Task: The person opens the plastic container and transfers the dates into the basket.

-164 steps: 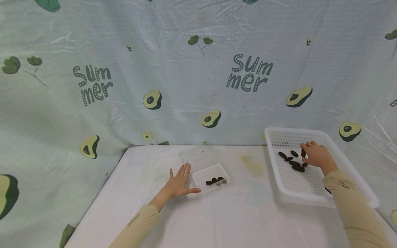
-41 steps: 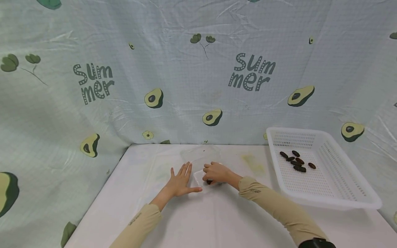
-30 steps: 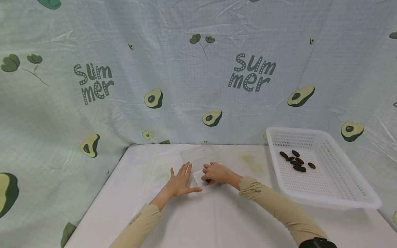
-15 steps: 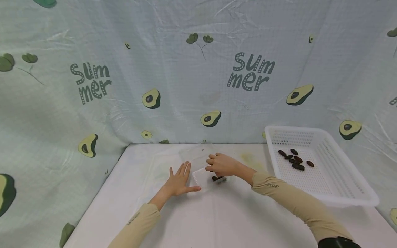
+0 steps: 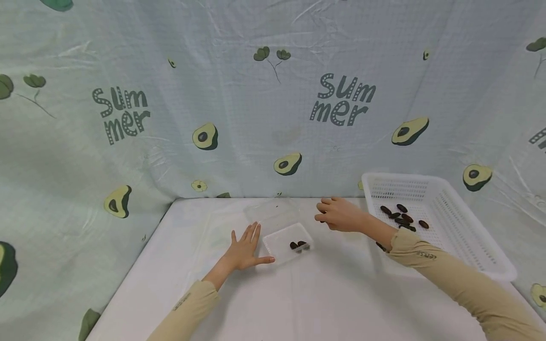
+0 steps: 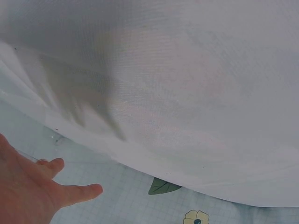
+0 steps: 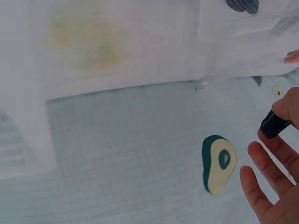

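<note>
A white-covered worktop point(image 5: 298, 293) stands against a pale checked cloth backdrop point(image 5: 256, 118) printed with avocados and "Summer" lettering, evenly lit.

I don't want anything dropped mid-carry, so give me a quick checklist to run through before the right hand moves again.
1. Right hand pinches a dark piece: ok.
2. Firmness of that grip: cannot tell.
3. Left hand flat on the table beside the clear box: ok.
4. Clear box uncovered, pieces inside: ok.
5. White basket has free floor space: ok.
</note>
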